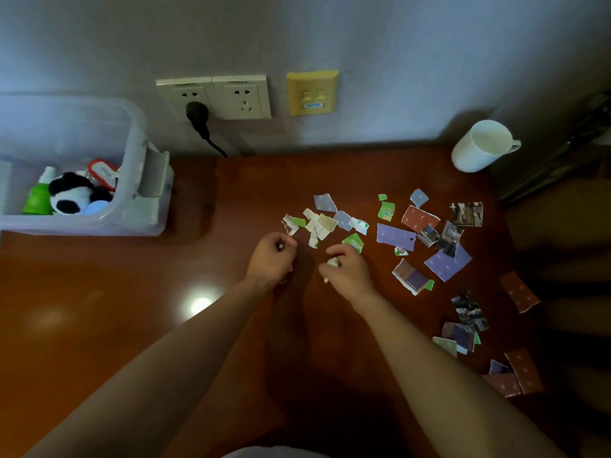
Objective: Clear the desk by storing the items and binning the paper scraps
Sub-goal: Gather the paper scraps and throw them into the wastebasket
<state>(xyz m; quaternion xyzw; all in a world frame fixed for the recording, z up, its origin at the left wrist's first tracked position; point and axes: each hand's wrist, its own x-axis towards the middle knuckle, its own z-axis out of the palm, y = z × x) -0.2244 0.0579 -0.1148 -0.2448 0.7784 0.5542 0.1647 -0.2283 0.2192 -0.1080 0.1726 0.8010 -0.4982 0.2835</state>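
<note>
Scraps (pixel 395 236) scattered on desk (pixel 132 292), centre to R edge. L hand (pixel 272 257) curled, pinching small scrap (pixel 280 247). R hand (pixel 348 267) grasping white scrap (pixel 332 262). Clear bin (pixel 139 180) back L, holds panda plush (pixel 71 196). Mug (pixel 479 147) back R.

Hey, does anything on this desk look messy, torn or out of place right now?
Yes. Torn paper scraps lie scattered over the right half of the desk, a few close to its right edge. The left hand and right hand each pinch some. The white mug and the storage box look in order.
</note>
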